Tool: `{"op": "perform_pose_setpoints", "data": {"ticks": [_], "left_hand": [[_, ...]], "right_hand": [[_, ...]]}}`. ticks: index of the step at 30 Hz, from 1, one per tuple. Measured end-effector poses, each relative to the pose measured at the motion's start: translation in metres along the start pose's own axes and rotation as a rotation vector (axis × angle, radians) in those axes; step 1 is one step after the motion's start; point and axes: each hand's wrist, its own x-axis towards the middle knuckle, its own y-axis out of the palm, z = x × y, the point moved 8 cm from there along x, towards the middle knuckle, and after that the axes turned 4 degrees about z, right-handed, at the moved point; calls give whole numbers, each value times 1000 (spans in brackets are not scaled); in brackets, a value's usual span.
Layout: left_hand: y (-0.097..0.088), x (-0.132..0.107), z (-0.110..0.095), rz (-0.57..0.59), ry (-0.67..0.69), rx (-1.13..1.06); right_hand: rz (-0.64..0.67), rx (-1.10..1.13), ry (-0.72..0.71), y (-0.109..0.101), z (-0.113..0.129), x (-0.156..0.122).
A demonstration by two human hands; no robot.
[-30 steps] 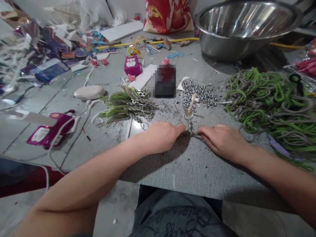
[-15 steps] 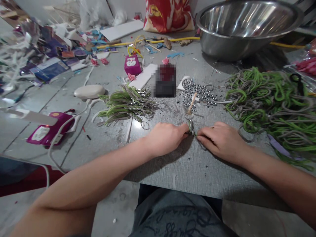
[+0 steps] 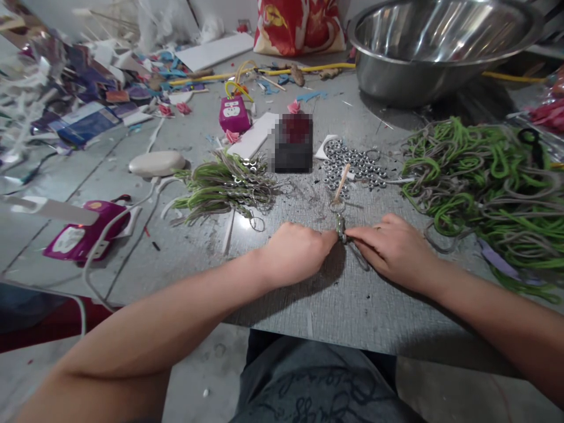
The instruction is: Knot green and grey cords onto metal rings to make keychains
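A small braided cord piece in green and grey, with metal nuts on it, lies between my hands. It hangs from a ring around a thin wooden stick that stands up from the table. My left hand is closed, thumb and finger pinching the cord piece from the left. From the right, my right hand pinches at the same piece beside a nut. A loose grey cord end curves below the right fingers. Most fingers of the left hand are hidden behind its back.
Loose metal nuts lie beyond the stick. Left are finished-looking braided cords with rings; right, a heap of green and grey cords. A steel bowl, purple power adapters, a white cable and scraps surround these.
Both hands have drawn in closer to the cord piece, the right fingertips shifting left to meet it. More of the grey cord end shows below the right hand.
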Motion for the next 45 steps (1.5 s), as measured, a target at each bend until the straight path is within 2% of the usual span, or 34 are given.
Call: {"op": "perform_pose_setpoints", "data": {"ticks": [4,14,18,25,33,38,45], "left_hand": [[3,-1,-4,33,26,5],[7,-4,-15,138,55,64],[5,-3,-12,107,27,38],[0,-2,4,28,-56,-30],[0,-2,8,137,-76,-97],[0,-1,9,119,-150,-157],[11,2,13,116,-235,-156]], "right_hand": [[-12,19,-35,-2,3,0],[1,-187,-164,-3,24,-1],[-2,-161,-110,-2,17,-2],[51,-178,-6,0,3,-1],[119,-210,37,-1,-2,-3],[122,-71,117,1,-6,-2],[145,-59,172,4,0,1]]}}
